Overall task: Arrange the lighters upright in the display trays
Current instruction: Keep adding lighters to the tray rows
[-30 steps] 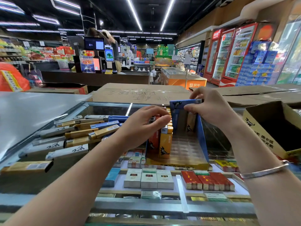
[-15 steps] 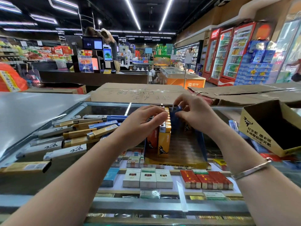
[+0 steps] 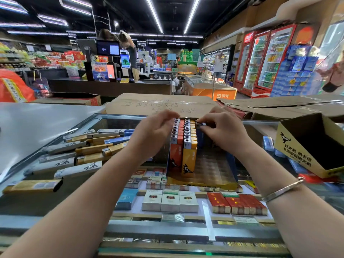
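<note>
a supermarket runs back under long ceiling lights, with drink fridges [image 3: 268, 58] along the right wall and a checkout counter [image 3: 111, 86] far behind; close up, the head view looks down on a glass counter [image 3: 37, 131] with cigarette packs [image 3: 170, 202] shelved beneath it. on the glass stands a display tray [image 3: 202, 181], its left part filled with two rows of upright lighters [image 3: 183, 138], red and yellow, metal tops up. the right hand [image 3: 221, 131] pinches the top of a blue lighter [image 3: 200, 130] between thumb and fingertips, holding it upright in the tray just right of the yellow row, touching or nearly touching it. the left hand [image 3: 154, 133] sits across the rows from that pinch, fingers curved over the red row's far tops; whether they press the tops or only hover i cannot tell. a bracelet [image 3: 283, 189] rings the right wrist. well left of the left hand, loose lighters [image 3: 89, 149] lie flat in a heap on the glass. right of the pinching hand an open yellow box [image 3: 297, 153] stands, tilted.
</note>
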{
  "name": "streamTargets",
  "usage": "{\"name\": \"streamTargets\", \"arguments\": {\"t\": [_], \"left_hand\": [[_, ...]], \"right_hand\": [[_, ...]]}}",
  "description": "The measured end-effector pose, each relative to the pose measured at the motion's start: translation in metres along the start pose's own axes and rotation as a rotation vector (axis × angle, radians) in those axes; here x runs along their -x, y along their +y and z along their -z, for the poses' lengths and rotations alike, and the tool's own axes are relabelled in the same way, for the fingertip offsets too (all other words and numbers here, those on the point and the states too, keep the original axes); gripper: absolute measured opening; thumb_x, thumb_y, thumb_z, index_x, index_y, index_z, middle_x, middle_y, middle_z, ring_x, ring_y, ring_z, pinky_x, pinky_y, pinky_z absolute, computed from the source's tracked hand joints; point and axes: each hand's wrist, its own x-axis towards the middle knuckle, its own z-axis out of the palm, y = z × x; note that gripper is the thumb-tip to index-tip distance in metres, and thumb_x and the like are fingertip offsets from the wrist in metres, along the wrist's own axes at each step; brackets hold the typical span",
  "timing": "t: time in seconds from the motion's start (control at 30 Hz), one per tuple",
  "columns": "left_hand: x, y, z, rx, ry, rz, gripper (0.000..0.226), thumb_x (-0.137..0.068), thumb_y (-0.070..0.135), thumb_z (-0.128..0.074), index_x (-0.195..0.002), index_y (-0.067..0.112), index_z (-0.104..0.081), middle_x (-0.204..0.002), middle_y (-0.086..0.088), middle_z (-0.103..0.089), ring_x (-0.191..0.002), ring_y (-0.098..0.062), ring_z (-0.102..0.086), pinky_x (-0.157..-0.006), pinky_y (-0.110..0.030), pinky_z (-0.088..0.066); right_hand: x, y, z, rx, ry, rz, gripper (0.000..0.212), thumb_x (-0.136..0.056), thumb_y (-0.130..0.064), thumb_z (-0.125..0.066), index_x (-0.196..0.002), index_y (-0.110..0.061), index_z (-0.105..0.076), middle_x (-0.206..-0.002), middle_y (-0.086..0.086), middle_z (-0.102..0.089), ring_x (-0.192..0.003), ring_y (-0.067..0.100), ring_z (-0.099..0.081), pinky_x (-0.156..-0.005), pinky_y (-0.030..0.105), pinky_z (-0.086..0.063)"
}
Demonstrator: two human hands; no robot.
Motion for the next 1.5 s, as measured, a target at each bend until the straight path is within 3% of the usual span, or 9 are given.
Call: {"name": "streamTargets", "arguments": {"t": [0.1,0.23,0.4,0.6,0.77,0.87,1.1,1.23,1.5], "left_hand": [[-0.007,-0.016,0.02,-0.234,0.118,0.102,0.038,-0.086,-0.002,-0.047,-0.119,0.015,-0.056,-0.11,-0.008,-0.063,-0.091,-0.029,-0.061,-0.061,-0.03,-0.049],[-0.01,-0.042,0.046,-0.539,-0.088,0.456,0.046,-0.08,0.006,-0.057,-0.124,0.02,-0.054,-0.124,-0.006,-0.057,-0.108,-0.022,-0.053,-0.089,-0.038,-0.047],[-0.008,-0.051,0.055,-0.538,-0.311,0.624,0.041,-0.08,0.015,-0.065,-0.119,0.022,-0.056,-0.092,0.004,-0.055,-0.077,-0.009,-0.053,-0.06,-0.022,-0.039],[-0.006,-0.058,0.054,-0.556,-0.278,0.63,0.041,-0.078,0.014,-0.066,-0.116,0.022,-0.054,-0.097,-0.002,-0.058,-0.082,-0.014,-0.053,-0.071,-0.03,-0.048],[-0.004,-0.06,0.051,-0.632,-0.2,0.561,0.034,-0.081,0.004,-0.054,-0.111,0.021,-0.053,-0.093,-0.002,-0.054,-0.08,-0.015,-0.05,-0.058,-0.026,-0.038],[-0.004,-0.059,0.049,-0.67,-0.168,0.502,0.036,-0.083,0.002,-0.05,-0.114,0.022,-0.05,-0.095,-0.001,-0.051,-0.084,-0.018,-0.051,-0.063,-0.029,-0.04],[-0.005,-0.041,0.042,-0.611,-0.202,0.285,0.031,-0.078,0.008,-0.065,-0.081,0.033,-0.047,-0.089,0.001,-0.056,-0.08,-0.019,-0.052,-0.065,-0.033,-0.047],[-0.002,-0.04,0.034,-0.707,-0.305,0.339,0.032,-0.08,0.007,-0.064,-0.084,0.032,-0.045,-0.081,0.006,-0.05,-0.07,-0.008,-0.047,-0.05,-0.023,-0.032],[-0.003,-0.045,0.03,-0.706,-0.286,0.334,0.028,-0.077,0.012,-0.066,-0.099,0.026,-0.057,-0.093,0.0,-0.059,-0.082,-0.017,-0.055,-0.061,-0.029,-0.046]], "right_hand": [[0.0,0.003,-0.001,-0.043,0.099,-0.033,0.018,-0.086,-0.02,-0.064,-0.102,-0.013,-0.07,-0.093,0.0,-0.06,-0.1,0.022,-0.048,-0.084,0.036,-0.041],[-0.003,0.012,-0.002,-0.034,0.243,-0.099,0.013,-0.088,-0.018,-0.062,-0.095,-0.013,-0.071,-0.086,-0.004,-0.054,-0.099,0.02,-0.045,-0.078,0.026,-0.026],[-0.004,0.021,-0.001,-0.058,0.192,-0.189,0.014,-0.089,-0.014,-0.057,-0.093,-0.01,-0.07,-0.095,0.004,-0.061,-0.1,0.021,-0.05,-0.082,0.028,-0.033],[-0.004,0.018,0.0,-0.093,0.11,-0.194,0.015,-0.09,-0.012,-0.055,-0.095,-0.007,-0.068,-0.098,0.01,-0.065,-0.096,0.024,-0.056,-0.089,0.044,-0.046],[-0.004,0.015,0.001,-0.106,0.113,-0.19,0.016,-0.09,-0.012,-0.054,-0.098,-0.007,-0.068,-0.098,0.01,-0.065,-0.094,0.022,-0.057,-0.086,0.041,-0.048],[-0.003,0.015,0.0,-0.108,0.119,-0.182,0.016,-0.09,-0.011,-0.054,-0.098,-0.006,-0.068,-0.096,0.009,-0.065,-0.092,0.021,-0.057,-0.083,0.037,-0.048],[-0.003,0.017,-0.001,-0.13,0.142,-0.211,0.015,-0.089,-0.01,-0.055,-0.093,-0.008,-0.069,-0.083,-0.001,-0.059,-0.084,0.015,-0.053,-0.074,0.025,-0.036],[-0.003,0.016,-0.001,-0.136,0.133,-0.203,0.015,-0.09,-0.011,-0.055,-0.094,-0.008,-0.069,-0.083,-0.001,-0.059,-0.084,0.015,-0.054,-0.074,0.025,-0.037],[-0.003,0.014,0.0,-0.13,0.146,-0.201,0.015,-0.09,-0.012,-0.056,-0.094,-0.008,-0.07,-0.085,0.001,-0.062,-0.082,0.014,-0.053,-0.076,0.025,-0.037]]}}
